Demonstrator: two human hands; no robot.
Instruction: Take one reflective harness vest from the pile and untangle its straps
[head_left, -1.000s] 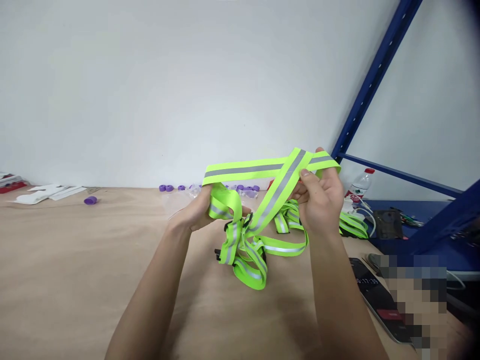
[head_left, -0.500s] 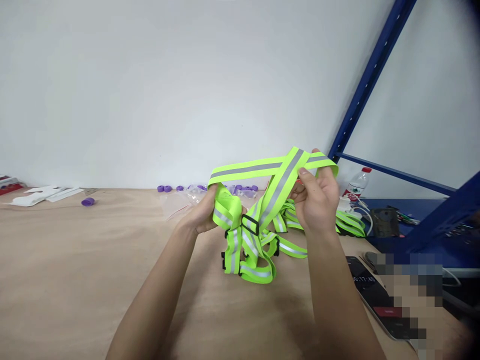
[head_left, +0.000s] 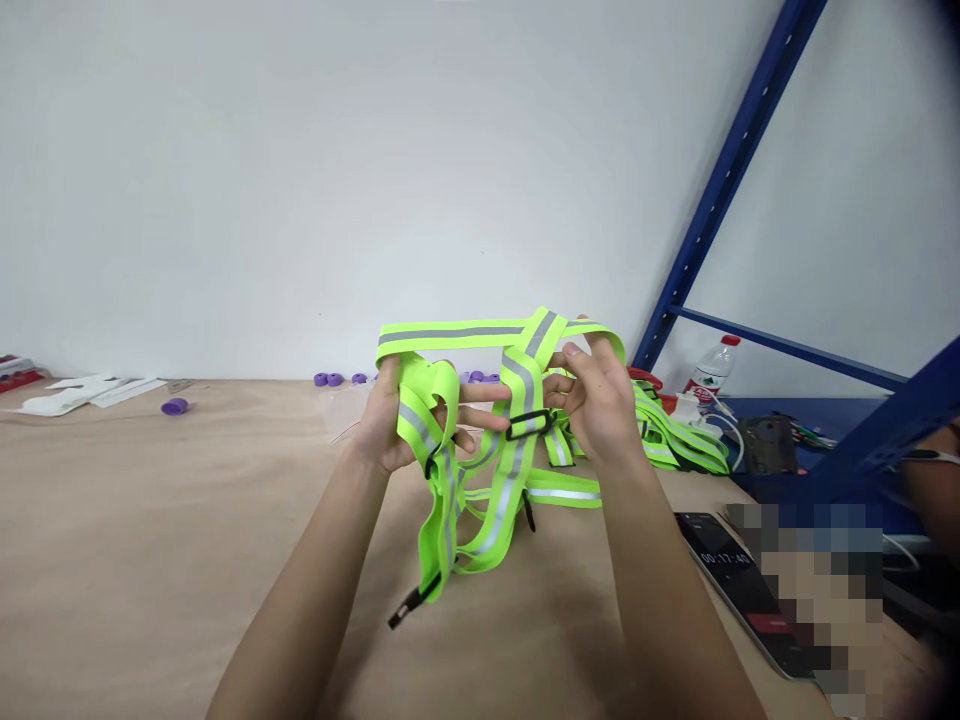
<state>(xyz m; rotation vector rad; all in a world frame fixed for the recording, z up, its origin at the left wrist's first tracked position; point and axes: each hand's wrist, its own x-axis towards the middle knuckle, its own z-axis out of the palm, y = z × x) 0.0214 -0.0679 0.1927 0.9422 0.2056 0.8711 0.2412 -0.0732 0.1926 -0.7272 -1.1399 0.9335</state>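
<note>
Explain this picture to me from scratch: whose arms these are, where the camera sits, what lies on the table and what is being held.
The camera sits on a person's head and looks forward and down, so the two bare arms are that person's own. The left hand and right hand hold up a neon yellow reflective strap harness with grey stripes and black buckles; its loops hang above the wooden table. More such straps lie behind the right hand. Purple caps and white papers lie farther back, a phone lies at the right, and a water bottle stands by the blue shelf frame.

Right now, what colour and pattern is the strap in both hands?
Neon yellow-green strap with a grey reflective stripe down its middle, clearest in the head view.
</note>
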